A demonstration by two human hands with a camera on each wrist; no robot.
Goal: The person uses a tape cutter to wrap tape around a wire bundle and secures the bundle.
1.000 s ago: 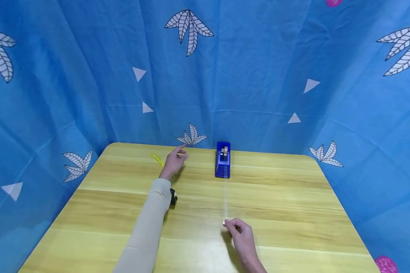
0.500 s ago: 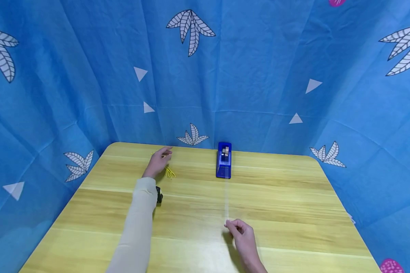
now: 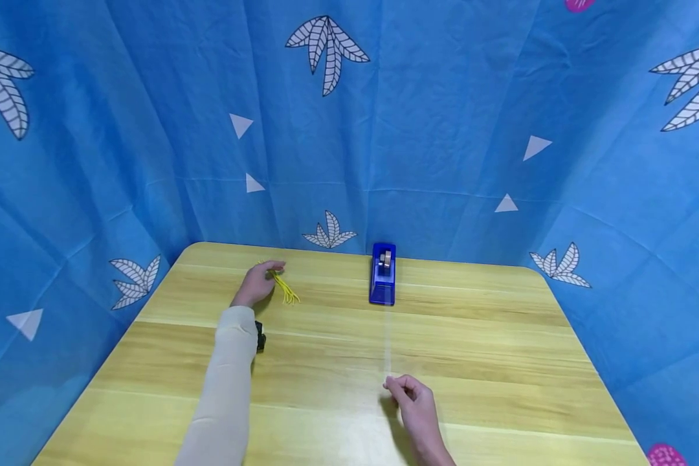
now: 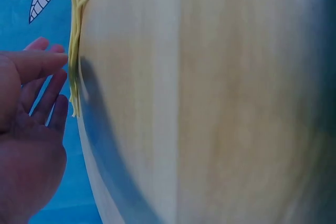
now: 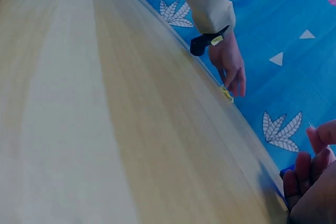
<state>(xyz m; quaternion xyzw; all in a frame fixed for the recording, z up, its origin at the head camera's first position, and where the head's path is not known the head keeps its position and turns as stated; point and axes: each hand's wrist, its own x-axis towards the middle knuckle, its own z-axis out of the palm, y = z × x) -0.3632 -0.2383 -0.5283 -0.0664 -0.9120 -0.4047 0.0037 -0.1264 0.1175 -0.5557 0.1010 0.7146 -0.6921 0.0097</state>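
My left hand [image 3: 258, 283] is at a bundle of thin yellow strings [image 3: 285, 290] on the far left of the table. In the left wrist view, the fingers and thumb of that hand [image 4: 39, 129] are extended, their tips beside the strings [image 4: 76, 40]; whether they touch cannot be told. Near the front, my right hand [image 3: 418, 409] pinches the end of a clear tape strip [image 3: 387, 340] between thumb and finger. The strip runs straight back to a blue tape dispenser [image 3: 382, 274] at the table's back edge. Only a sliver of the dispenser shows in the right wrist view.
The wooden table [image 3: 483, 349] has a back edge that meets a blue curtain [image 3: 443, 129] with leaf prints. A black wrist device [image 3: 260, 337] sits on the left sleeve.
My left hand has moved left and slightly nearer, from right of the yellow strings to their left side. My right hand keeps its pinch on the tape in almost the same place.
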